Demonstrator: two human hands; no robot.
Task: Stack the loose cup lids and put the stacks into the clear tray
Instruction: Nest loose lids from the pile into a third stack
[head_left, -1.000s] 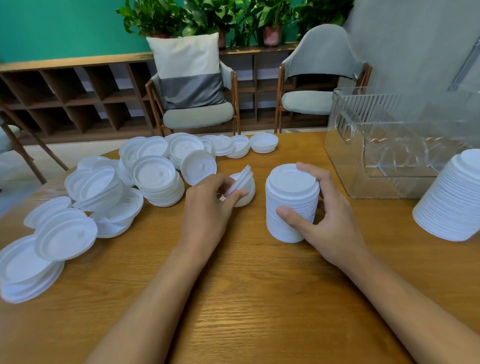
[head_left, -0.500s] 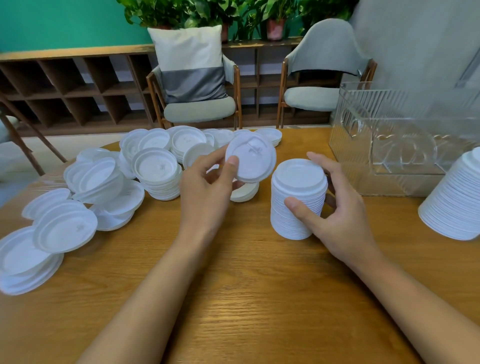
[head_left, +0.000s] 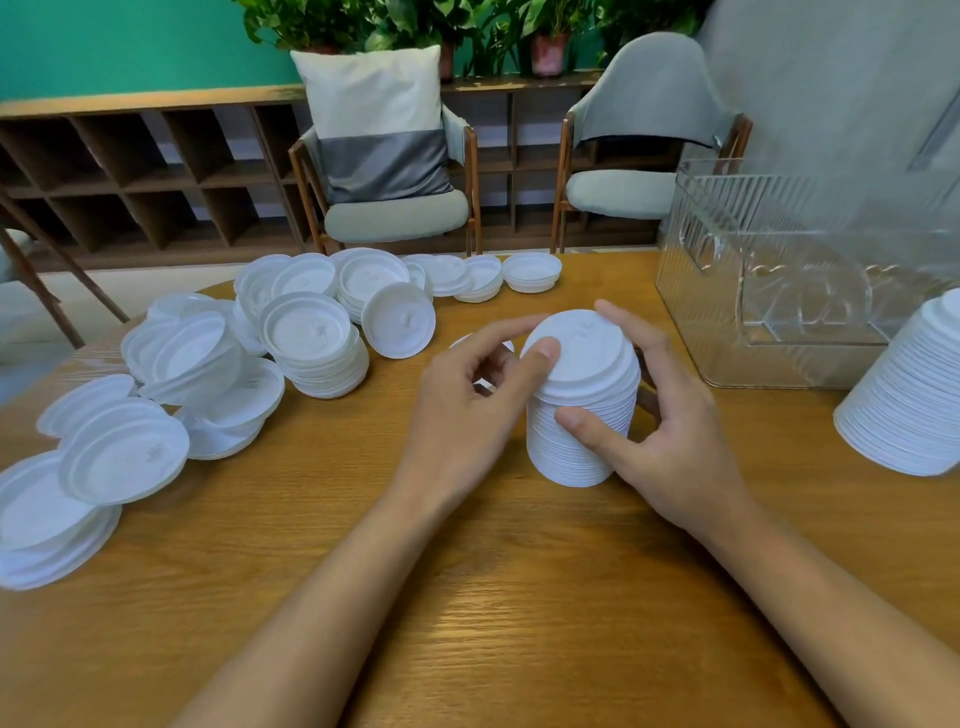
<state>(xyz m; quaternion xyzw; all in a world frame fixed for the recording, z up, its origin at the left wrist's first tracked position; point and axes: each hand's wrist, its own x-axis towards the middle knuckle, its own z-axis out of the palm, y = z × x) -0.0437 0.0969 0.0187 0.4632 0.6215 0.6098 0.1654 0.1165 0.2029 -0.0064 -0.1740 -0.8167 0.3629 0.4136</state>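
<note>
- Right hand (head_left: 670, 431) wraps the lid stack (head_left: 576, 441) at table centre; left hand (head_left: 467, 395) pinches the top lid (head_left: 582, 353) onto it.
- Pressed crooked, that lid could topple the stack.
- Loose lids (head_left: 311, 338) lie at ten o'clock; clear tray (head_left: 779, 364) at two.

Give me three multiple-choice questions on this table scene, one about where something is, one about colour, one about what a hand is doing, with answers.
1. Where does the clear tray stand? A) on the table's far right B) on a chair C) on the floor
2. What colour are the loose lids? A) black B) white C) green
3. What is the right hand doing? A) lying flat B) gripping the lid stack C) reaching into the tray
Answers: 1 A, it sits on the wood at the right; 2 B, every lid is white; 3 B, its thumb and fingers wrap the stack while the left hand pinches the top lid.
</note>
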